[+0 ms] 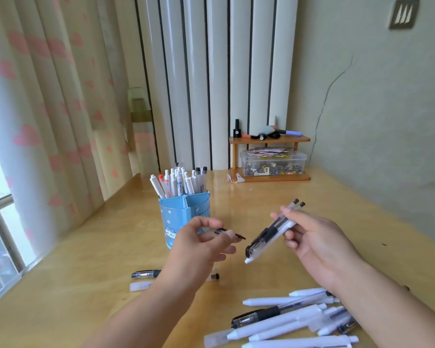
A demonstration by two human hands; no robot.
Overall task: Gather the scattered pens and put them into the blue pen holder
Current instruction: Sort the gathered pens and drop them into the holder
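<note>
Nearest you, a heap of pens [294, 322] lies on the wooden table [86, 285], partly cut off by the lower edge and crossed by your right forearm. Two more pens [146, 274] lie half hidden under your left wrist. Your left hand [199, 243] pinches a small dark piece [230, 233], too small to identify; your right hand [314, 237] grips a tilted bundle of pens [271, 232]. Beyond stands the blue pen holder [183, 217], its rear compartments crowded with upright pens. Farther back, a small wooden shelf [269, 140] holds a clear box [273, 163] with blurred contents, beside heart-patterned curtains [48, 109].
</note>
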